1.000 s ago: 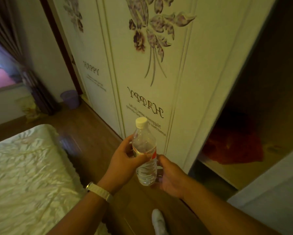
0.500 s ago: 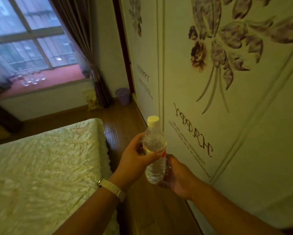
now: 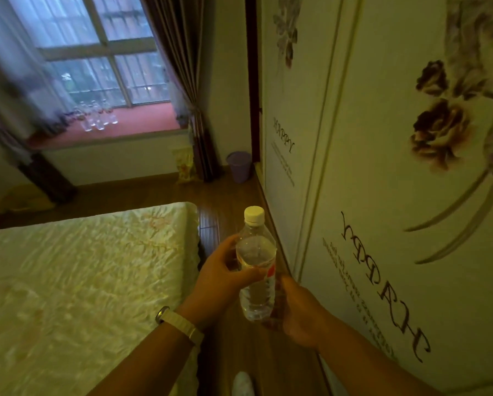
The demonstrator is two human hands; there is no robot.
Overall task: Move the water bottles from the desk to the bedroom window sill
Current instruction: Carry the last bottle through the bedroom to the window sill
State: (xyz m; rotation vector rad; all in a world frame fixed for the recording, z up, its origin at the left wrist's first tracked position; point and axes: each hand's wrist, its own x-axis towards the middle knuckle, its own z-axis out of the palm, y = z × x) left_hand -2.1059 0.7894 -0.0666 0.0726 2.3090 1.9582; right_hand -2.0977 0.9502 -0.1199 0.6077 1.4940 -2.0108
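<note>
I hold a clear water bottle (image 3: 256, 292) with a white cap and a red-marked label upright in front of me. My left hand (image 3: 221, 278) wraps around its middle from the left. My right hand (image 3: 293, 312) grips its lower part from the right and behind. Far ahead at the upper left lies the red window sill (image 3: 142, 121), and several clear bottles (image 3: 96, 118) stand on it near the glass.
A bed with a pale crumpled cover (image 3: 76, 281) fills the left. A wardrobe with flower prints (image 3: 382, 195) runs along the right. Between them a narrow strip of wooden floor (image 3: 225, 195) leads to a purple bin (image 3: 239, 165), a curtain (image 3: 182, 81) and a yellow bag (image 3: 183, 164).
My view has swung left and up from the wardrobe toward the window, so the sill and its bottles now show. Both hands keep the same hold on the bottle.
</note>
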